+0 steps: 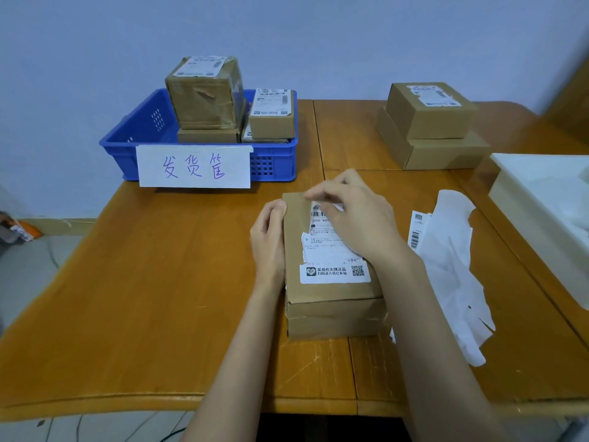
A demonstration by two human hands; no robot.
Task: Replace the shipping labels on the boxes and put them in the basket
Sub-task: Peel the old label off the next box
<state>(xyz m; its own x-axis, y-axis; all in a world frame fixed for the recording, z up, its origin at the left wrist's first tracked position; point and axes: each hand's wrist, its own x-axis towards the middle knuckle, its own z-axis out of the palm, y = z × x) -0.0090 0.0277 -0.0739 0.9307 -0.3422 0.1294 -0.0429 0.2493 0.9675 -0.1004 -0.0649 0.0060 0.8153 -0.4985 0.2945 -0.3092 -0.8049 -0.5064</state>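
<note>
Bare wooden tabletop point(153, 282) spreads across the lower left and centre left of the frame, giving open passage. The blue plastic basket point(274, 164) packed with brown cardboard boxes point(204, 97) blocks the upper left; stacked cardboard boxes point(430, 129), white paper scraps point(446, 266) and a white tray point(541, 199) crowd the right.

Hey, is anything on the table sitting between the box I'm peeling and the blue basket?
Nothing visible. The table is bare between the box under your hands and the blue basket. The basket already holds boxes on its right side, so free room looks to be on its left.
</note>
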